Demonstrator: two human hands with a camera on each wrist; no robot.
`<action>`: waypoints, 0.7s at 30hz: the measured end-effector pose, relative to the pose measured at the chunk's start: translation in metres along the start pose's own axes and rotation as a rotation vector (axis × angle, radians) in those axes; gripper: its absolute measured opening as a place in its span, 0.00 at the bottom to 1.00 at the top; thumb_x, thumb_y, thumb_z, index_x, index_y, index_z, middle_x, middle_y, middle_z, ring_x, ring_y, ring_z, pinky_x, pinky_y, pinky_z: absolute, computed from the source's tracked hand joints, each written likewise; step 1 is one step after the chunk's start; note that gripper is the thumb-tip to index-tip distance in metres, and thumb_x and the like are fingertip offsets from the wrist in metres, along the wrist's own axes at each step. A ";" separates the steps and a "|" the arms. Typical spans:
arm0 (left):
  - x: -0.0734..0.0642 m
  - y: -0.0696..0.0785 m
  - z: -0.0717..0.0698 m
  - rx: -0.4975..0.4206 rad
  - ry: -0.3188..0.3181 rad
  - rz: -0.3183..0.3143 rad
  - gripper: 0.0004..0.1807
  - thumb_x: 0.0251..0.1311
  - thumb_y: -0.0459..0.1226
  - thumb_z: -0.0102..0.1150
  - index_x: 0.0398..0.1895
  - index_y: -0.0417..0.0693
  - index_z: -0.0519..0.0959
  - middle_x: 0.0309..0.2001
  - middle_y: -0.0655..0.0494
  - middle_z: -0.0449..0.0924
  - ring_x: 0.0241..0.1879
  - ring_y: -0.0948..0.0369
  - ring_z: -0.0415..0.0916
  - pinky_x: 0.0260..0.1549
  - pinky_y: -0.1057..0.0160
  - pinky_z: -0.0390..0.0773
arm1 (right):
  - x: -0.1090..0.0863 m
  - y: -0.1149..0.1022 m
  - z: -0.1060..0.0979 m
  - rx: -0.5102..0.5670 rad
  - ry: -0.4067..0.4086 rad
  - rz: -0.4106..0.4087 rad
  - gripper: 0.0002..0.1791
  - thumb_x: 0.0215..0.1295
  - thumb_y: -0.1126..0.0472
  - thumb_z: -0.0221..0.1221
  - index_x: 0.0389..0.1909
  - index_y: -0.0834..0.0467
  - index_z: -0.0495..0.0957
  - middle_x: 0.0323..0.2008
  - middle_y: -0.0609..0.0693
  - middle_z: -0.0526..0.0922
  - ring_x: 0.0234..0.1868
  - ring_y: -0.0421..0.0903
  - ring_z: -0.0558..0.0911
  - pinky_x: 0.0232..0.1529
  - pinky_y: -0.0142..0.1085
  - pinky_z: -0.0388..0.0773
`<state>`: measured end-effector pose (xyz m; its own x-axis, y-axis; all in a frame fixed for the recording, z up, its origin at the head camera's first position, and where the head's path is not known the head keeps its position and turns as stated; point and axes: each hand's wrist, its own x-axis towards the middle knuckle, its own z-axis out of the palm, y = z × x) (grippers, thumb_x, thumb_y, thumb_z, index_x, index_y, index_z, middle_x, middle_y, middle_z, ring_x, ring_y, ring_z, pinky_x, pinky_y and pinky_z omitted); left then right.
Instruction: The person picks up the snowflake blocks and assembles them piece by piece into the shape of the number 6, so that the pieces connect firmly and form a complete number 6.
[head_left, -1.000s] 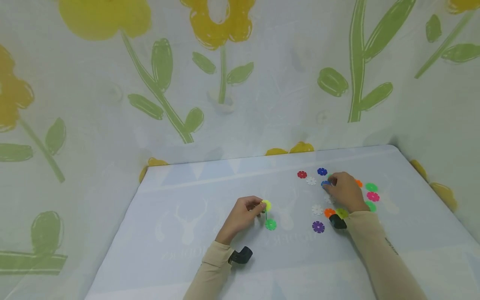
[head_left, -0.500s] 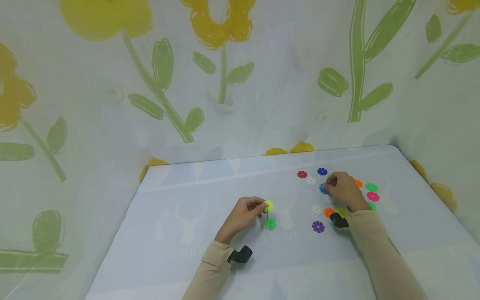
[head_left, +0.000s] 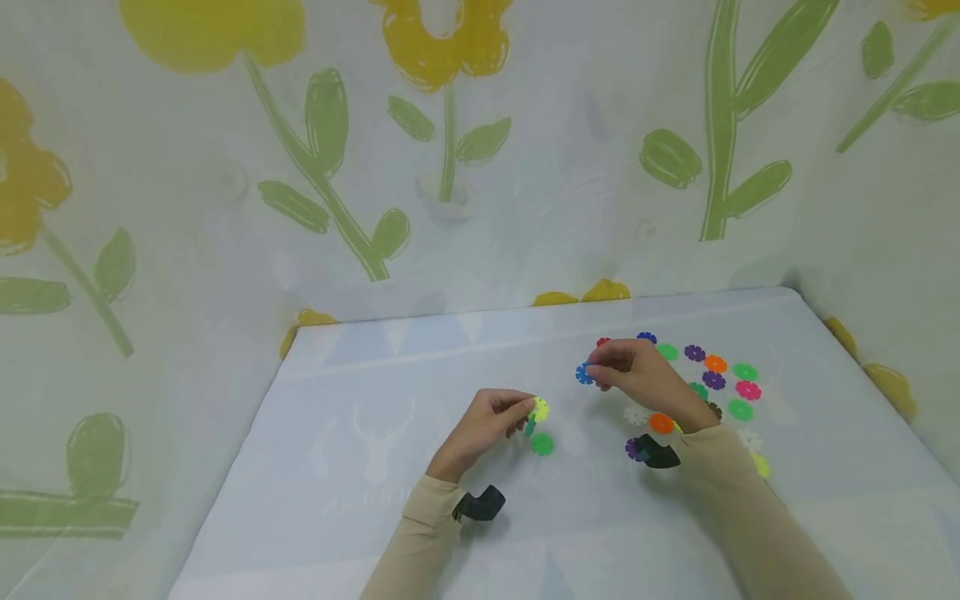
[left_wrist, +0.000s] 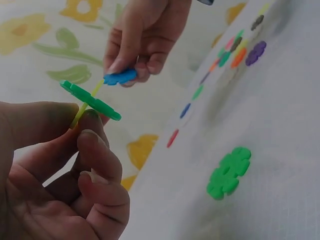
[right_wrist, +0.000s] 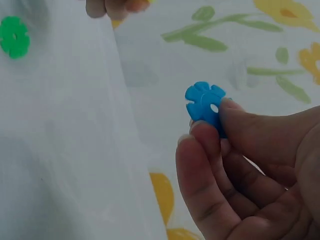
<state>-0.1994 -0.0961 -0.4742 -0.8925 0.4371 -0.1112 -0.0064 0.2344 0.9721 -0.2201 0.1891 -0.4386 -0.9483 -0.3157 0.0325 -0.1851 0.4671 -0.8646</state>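
Observation:
My left hand (head_left: 487, 425) pinches a yellow snowflake disc (head_left: 540, 408) between thumb and fingers. Slotted crosswise into it is a green snowflake disc (left_wrist: 91, 100), plain in the left wrist view. My right hand (head_left: 637, 375) holds a blue snowflake disc (right_wrist: 204, 102) by its edge between thumb and index finger, raised over the table to the right of the left hand. A single green disc (head_left: 542, 444) lies on the table just below the joined pair.
Several loose discs in mixed colours lie on the right of the table, such as an orange disc (head_left: 662, 423) and a pink disc (head_left: 747, 391). My right forearm covers part of them. A flower-patterned cloth wall (head_left: 562, 208) rises behind the table (head_left: 337, 500).
My right hand has picked the blue disc up from the scattered discs and carried it left toward the left hand. The left hand has turned its joined discs slightly while staying in place.

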 end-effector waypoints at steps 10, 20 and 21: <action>0.000 0.003 -0.002 -0.029 -0.012 0.000 0.18 0.76 0.41 0.56 0.55 0.35 0.84 0.30 0.61 0.78 0.30 0.64 0.71 0.31 0.69 0.72 | 0.002 -0.008 0.019 0.074 -0.053 -0.041 0.12 0.71 0.62 0.65 0.51 0.64 0.83 0.41 0.58 0.88 0.37 0.46 0.89 0.44 0.30 0.86; 0.000 0.007 -0.007 -0.250 0.124 -0.058 0.17 0.75 0.39 0.57 0.56 0.33 0.80 0.34 0.60 0.83 0.33 0.64 0.77 0.32 0.70 0.75 | 0.002 -0.019 0.033 0.159 -0.085 0.040 0.15 0.72 0.60 0.64 0.53 0.64 0.83 0.43 0.59 0.90 0.38 0.49 0.90 0.46 0.33 0.87; 0.000 0.007 -0.008 -0.264 0.138 -0.059 0.17 0.75 0.38 0.56 0.56 0.33 0.80 0.34 0.60 0.83 0.34 0.65 0.77 0.32 0.70 0.76 | 0.002 -0.019 0.035 0.164 -0.088 0.050 0.14 0.72 0.60 0.64 0.52 0.64 0.83 0.42 0.58 0.90 0.37 0.49 0.89 0.45 0.34 0.87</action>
<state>-0.2029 -0.1013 -0.4658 -0.9397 0.3033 -0.1578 -0.1610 0.0146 0.9868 -0.2092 0.1509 -0.4392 -0.9276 -0.3703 -0.0500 -0.0874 0.3451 -0.9345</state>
